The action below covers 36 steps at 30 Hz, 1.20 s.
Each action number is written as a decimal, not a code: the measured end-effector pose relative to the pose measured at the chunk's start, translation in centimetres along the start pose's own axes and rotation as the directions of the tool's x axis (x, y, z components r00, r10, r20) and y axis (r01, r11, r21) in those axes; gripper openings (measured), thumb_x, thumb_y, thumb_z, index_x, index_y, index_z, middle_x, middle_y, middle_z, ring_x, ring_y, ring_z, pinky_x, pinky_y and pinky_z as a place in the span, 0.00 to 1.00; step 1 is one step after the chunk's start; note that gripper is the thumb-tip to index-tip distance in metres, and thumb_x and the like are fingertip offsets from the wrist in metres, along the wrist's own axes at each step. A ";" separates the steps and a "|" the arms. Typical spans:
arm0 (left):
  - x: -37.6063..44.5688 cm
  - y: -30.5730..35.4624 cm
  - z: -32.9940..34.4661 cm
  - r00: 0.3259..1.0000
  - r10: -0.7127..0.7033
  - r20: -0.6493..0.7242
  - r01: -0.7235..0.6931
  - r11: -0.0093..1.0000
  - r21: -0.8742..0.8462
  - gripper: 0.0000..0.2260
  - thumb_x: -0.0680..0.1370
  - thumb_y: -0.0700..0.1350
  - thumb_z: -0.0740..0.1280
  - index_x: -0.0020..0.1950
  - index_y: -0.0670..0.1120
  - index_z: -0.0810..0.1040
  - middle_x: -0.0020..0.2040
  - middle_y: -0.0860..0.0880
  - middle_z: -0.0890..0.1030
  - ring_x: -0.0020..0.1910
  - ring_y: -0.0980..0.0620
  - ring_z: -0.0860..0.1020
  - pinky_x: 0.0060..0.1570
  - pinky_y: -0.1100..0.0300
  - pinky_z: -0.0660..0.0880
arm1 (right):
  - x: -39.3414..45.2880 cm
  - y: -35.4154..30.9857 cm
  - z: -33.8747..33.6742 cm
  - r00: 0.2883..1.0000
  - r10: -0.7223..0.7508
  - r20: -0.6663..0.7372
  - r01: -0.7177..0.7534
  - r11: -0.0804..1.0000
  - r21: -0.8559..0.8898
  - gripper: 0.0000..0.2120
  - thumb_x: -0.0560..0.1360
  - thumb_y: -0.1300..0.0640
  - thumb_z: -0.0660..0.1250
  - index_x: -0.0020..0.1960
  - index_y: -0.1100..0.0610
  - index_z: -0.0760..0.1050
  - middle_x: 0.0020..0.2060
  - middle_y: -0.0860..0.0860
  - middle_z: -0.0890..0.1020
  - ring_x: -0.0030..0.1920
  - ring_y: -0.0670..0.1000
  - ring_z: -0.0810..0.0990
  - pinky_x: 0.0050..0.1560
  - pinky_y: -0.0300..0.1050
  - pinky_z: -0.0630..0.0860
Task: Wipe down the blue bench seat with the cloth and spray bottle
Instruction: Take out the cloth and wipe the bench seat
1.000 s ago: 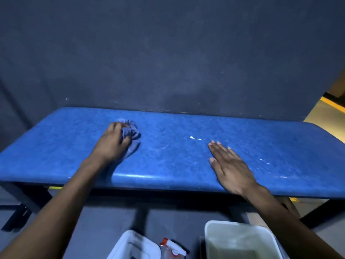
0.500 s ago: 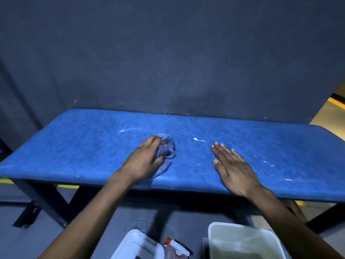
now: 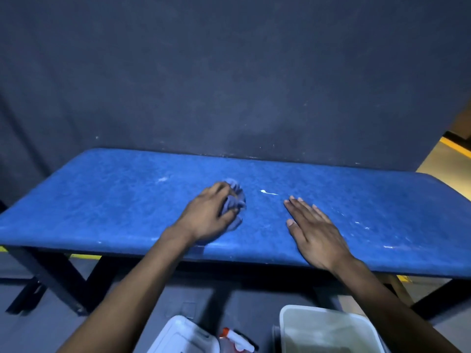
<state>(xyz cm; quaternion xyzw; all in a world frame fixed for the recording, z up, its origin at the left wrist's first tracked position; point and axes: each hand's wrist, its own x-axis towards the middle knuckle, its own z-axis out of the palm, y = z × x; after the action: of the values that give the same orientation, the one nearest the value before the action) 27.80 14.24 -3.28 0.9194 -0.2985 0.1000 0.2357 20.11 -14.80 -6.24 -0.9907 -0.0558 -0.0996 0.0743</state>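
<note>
Cloth (image 3: 235, 200) is bunched up in the left hand (image 3: 206, 217), pressed on the middle of the blue worktop (image 3: 102, 200). Right hand (image 3: 316, 230) lies flat and spread beside it, holding nothing. Looks mid-job to me: white streak (image 3: 267, 192) and specks on the right side aren't wiped yet. Spray bottle (image 3: 235, 341) sits on the floor between two tubs (image 3: 328, 329).

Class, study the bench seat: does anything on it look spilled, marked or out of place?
Yes. A thin white streak lies on the blue bench seat between the left hand gripping the cloth and the flat right hand. Pale flecks mark the seat's right part.
</note>
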 end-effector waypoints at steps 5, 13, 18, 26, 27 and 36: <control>-2.9 -4.4 -2.1 1.000 -0.009 -0.030 0.011 0.999 0.042 0.13 0.78 0.54 0.64 0.60 0.51 0.74 0.63 0.48 0.75 0.64 0.45 0.76 0.62 0.51 0.73 | -0.1 -0.1 0.0 1.000 0.006 -0.023 -0.006 1.000 0.002 0.33 0.80 0.38 0.37 0.82 0.47 0.55 0.82 0.43 0.55 0.81 0.42 0.50 0.82 0.47 0.47; 5.3 -8.1 -2.1 0.906 -0.409 -0.111 0.417 0.908 0.053 0.22 0.77 0.56 0.62 0.67 0.46 0.72 0.70 0.42 0.72 0.67 0.37 0.74 0.65 0.48 0.71 | -0.1 0.0 0.1 0.999 -0.007 -0.037 0.007 1.000 -0.002 0.33 0.80 0.40 0.37 0.82 0.48 0.56 0.82 0.44 0.56 0.81 0.43 0.51 0.81 0.47 0.46; -2.0 -4.1 -2.4 1.000 -0.009 0.020 0.009 1.000 -0.001 0.08 0.80 0.56 0.63 0.54 0.54 0.71 0.61 0.52 0.76 0.63 0.50 0.76 0.61 0.52 0.73 | -0.2 0.0 0.1 1.000 -0.005 -0.015 0.005 1.000 0.000 0.33 0.80 0.39 0.36 0.82 0.47 0.52 0.82 0.42 0.53 0.81 0.41 0.47 0.81 0.45 0.43; 3.9 -13.6 -4.0 0.896 -0.400 -0.192 0.419 0.906 0.068 0.21 0.78 0.56 0.60 0.61 0.41 0.74 0.65 0.36 0.75 0.64 0.35 0.75 0.64 0.43 0.71 | -0.1 0.1 0.3 0.999 -0.013 -0.042 0.014 1.000 0.022 0.31 0.81 0.40 0.38 0.82 0.47 0.55 0.82 0.43 0.56 0.81 0.42 0.50 0.82 0.47 0.47; 4.5 -13.4 -3.8 0.885 -0.427 -0.189 0.446 0.892 0.073 0.20 0.79 0.54 0.62 0.64 0.41 0.73 0.68 0.37 0.73 0.67 0.36 0.74 0.65 0.44 0.70 | -0.1 0.1 0.3 0.999 -0.012 -0.048 0.013 1.000 0.023 0.31 0.81 0.40 0.38 0.82 0.47 0.56 0.81 0.43 0.57 0.81 0.42 0.50 0.82 0.47 0.47; -3.6 -5.6 -3.6 0.999 0.037 0.024 -0.037 0.999 -0.009 0.12 0.79 0.59 0.62 0.59 0.55 0.72 0.64 0.52 0.75 0.67 0.53 0.74 0.63 0.55 0.71 | -0.2 0.0 0.2 0.999 -0.014 -0.050 0.015 1.000 0.020 0.32 0.81 0.40 0.38 0.82 0.48 0.55 0.82 0.44 0.57 0.81 0.42 0.50 0.81 0.47 0.46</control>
<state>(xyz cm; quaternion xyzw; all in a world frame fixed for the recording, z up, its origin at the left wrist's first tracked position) 28.09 21.75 -3.41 0.9138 -0.3187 0.0920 0.2343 19.96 -14.78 -6.45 -0.9866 -0.0622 -0.1244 0.0851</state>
